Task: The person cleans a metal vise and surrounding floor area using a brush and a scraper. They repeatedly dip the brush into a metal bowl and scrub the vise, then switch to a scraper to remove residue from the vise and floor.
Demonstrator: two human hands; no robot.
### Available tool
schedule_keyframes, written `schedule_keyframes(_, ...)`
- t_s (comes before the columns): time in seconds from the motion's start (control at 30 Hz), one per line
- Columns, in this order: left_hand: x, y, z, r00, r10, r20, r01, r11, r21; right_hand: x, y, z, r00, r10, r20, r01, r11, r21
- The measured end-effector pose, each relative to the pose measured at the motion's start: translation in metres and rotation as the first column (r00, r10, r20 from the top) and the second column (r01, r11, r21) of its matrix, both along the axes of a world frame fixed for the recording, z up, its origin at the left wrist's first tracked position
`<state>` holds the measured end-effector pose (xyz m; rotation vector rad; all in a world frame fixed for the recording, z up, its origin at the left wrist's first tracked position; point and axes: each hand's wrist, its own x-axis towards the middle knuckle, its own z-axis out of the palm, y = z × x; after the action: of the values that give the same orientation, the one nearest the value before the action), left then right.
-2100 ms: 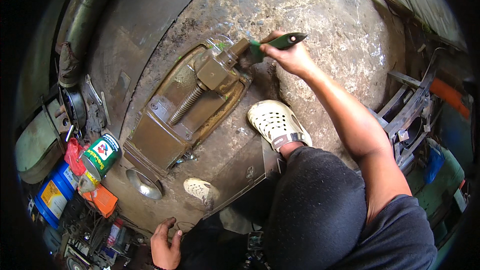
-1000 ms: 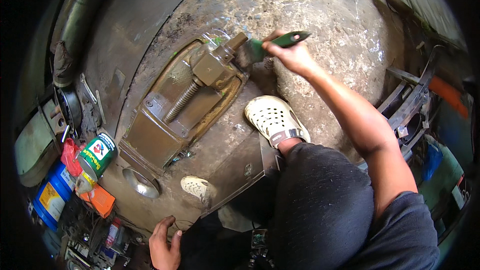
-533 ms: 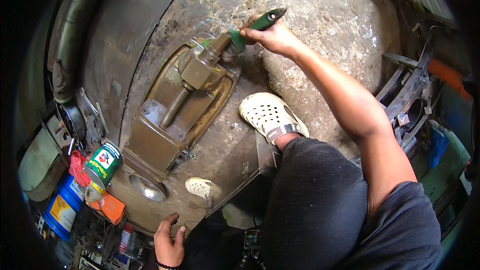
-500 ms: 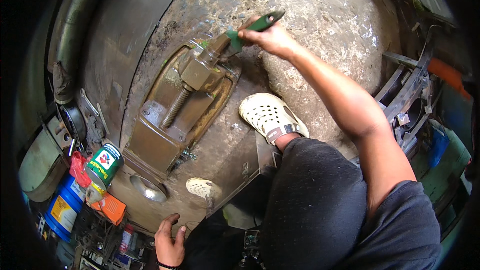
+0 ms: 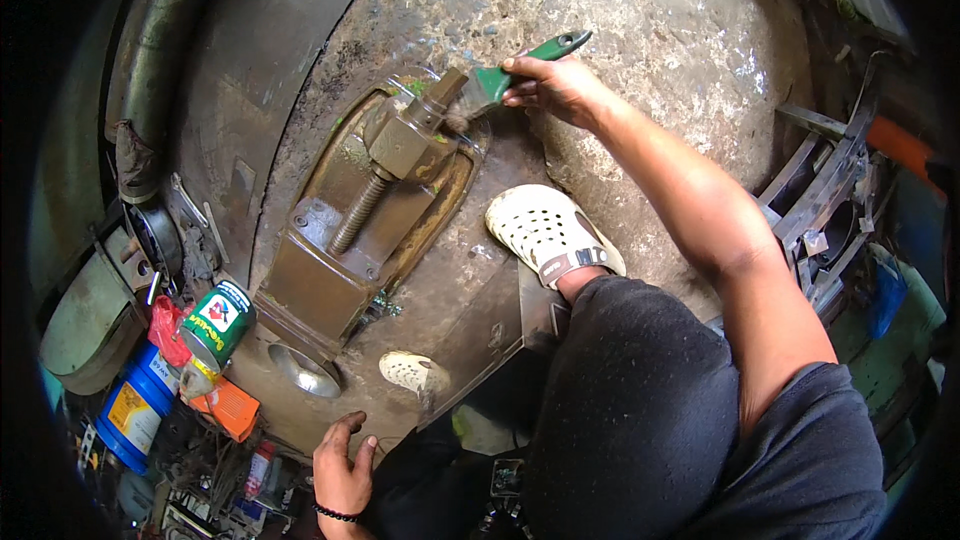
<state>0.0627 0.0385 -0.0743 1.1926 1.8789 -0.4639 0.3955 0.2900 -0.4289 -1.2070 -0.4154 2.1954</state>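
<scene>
My right hand point(image 5: 565, 90) grips a green-handled paintbrush point(image 5: 493, 83). Its bristles point down-left beside the upper end of a brown metal vise-like casting point(image 5: 310, 292); whether they touch it I cannot tell. A thick threaded screw point(image 5: 360, 214) runs along the casting through a large block-shaped nut point(image 5: 400, 147), and the screw's squared end sticks out beyond it. The casting looks wet and glossy brown. At the lower edge my left hand point(image 5: 343, 470) holds nothing, its fingers loosely bent and apart. The nearest thing to it is a shiny metal bowl point(image 5: 303, 372).
At left stand a green can point(image 5: 217, 323), a blue bucket point(image 5: 135, 410), a red plastic bag point(image 5: 168, 332) and an orange box point(image 5: 228, 410). My cream clogs point(image 5: 545, 230) are on the stained floor near the casting. A steel frame point(image 5: 825, 185) lies at right.
My right hand has drawn the paintbrush slightly right and down, away from the screw's squared end, so more of the bristles shows. My left hand has shifted slightly up with its fingers apart.
</scene>
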Motion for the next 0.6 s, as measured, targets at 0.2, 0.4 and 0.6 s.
schedule_keyframes(0.2,-0.001,0.002,0.001,1.0,0.008,0.0,-0.008,1.0,0.001,0.0,-0.001,0.003,0.998,-0.016,0.058,0.019,0.998,-0.06)
schedule_keyframes(0.4,0.003,0.006,0.001,0.999,0.046,0.018,-0.046,0.999,-0.011,0.001,0.0,0.006,0.996,0.092,-0.004,-0.092,0.994,-0.059)
schedule_keyframes(0.6,0.01,0.019,0.0,1.0,-0.028,-0.01,0.028,1.0,0.013,-0.002,0.005,0.017,0.992,0.106,0.066,-0.106,0.994,0.001)
